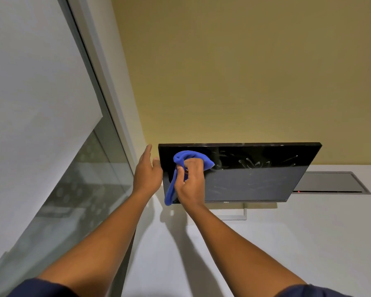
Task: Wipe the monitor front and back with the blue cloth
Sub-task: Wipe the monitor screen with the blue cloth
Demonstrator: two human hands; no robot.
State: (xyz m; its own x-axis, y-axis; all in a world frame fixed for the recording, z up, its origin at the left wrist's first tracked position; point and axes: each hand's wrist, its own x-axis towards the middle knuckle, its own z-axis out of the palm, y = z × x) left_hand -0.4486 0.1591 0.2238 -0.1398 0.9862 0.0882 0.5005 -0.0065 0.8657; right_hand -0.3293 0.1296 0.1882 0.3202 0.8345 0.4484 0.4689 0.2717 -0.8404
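Wiping the monitor [255, 181] at centre frame, the right hand [191, 181] is pinching the soft blue cloth [180, 166]; the left hand [147, 172], fingers straight, is bracing the fragile screen's left edge.

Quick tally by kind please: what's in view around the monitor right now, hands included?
Monitor, on its stand: 1
Blue cloth, gripped by the right hand against the screen: 1
Hands: 2, left hand at the monitor's left edge, right hand
Desk cable hatch: 1
Total: 5

Head view, downward over desk [266, 243]
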